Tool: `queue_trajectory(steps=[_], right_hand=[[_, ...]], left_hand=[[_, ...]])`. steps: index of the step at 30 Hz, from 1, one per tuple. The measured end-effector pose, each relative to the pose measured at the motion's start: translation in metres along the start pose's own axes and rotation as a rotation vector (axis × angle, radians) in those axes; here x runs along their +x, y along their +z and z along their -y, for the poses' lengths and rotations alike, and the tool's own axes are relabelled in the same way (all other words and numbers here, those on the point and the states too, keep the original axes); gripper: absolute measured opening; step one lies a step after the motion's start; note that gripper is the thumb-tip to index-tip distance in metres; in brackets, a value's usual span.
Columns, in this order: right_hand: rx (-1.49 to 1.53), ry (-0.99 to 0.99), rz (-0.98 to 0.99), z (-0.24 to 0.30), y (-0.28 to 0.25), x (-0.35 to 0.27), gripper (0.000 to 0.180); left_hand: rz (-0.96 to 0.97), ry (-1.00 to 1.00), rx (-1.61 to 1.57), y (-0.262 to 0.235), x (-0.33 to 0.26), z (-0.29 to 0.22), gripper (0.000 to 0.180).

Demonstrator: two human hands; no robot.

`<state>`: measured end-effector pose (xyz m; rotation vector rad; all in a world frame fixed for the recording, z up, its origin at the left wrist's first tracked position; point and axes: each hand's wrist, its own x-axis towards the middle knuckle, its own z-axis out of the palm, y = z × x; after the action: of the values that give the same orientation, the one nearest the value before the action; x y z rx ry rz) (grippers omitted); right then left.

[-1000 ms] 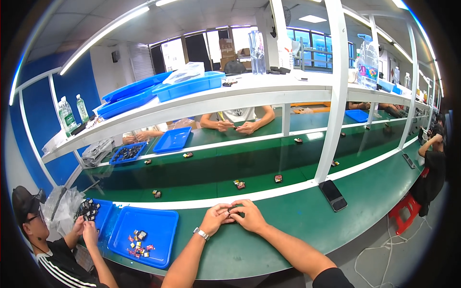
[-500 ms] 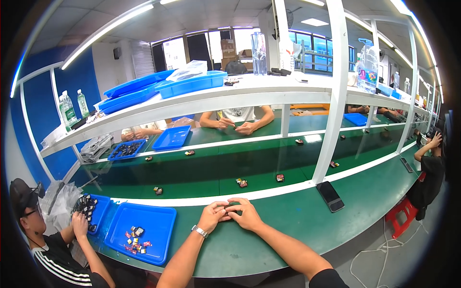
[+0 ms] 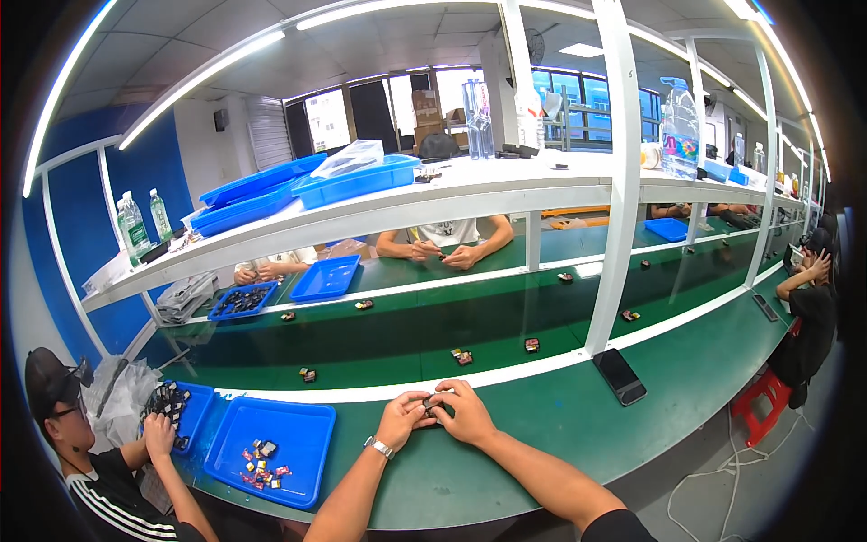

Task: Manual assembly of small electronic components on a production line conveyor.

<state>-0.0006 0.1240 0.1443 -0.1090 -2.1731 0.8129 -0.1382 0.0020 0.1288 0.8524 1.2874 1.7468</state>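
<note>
Over the green bench, just in front of the conveyor's white edge rail, my two hands meet around a small black part. Fingers cover most of it, so its exact kind cannot be made out. My left hand, with a metal watch on the wrist, pinches the part from the left. My right hand grips it from the other side with thumb and bent fingers. To the left lies a blue tray holding several small red, yellow and black pieces.
A green conveyor carries several small parts. A phone lies on the bench at right. A white post and shelf rise ahead. A co-worker handles black pieces in another blue tray at left.
The view has tilted slightly, so most things sit a little lower. My fingers have shifted around the black part, and more of it shows. Parts on the conveyor appear slightly farther right.
</note>
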Motion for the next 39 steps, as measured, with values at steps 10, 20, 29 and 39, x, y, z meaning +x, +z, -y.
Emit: queue_trajectory(steps=[10,20,29,39], right_hand=[[-0.150,-0.164,-0.097,0.001,0.006,0.004,0.012],[-0.350,-0.191,-0.046,0.001,0.009,0.000,0.011],[-0.313,-0.168,-0.024,0.002,0.016,0.002,0.010],[-0.384,-0.069,0.184,-0.004,0.028,0.005,0.024]], left_hand=[[-0.017,-0.011,0.000,-0.002,0.003,-0.002,0.027],[0.000,-0.010,0.019,-0.003,0.005,0.003,0.026],[-0.021,-0.017,0.039,-0.010,0.000,0.000,0.025],[-0.096,0.051,0.113,-0.014,0.006,0.004,0.017]])
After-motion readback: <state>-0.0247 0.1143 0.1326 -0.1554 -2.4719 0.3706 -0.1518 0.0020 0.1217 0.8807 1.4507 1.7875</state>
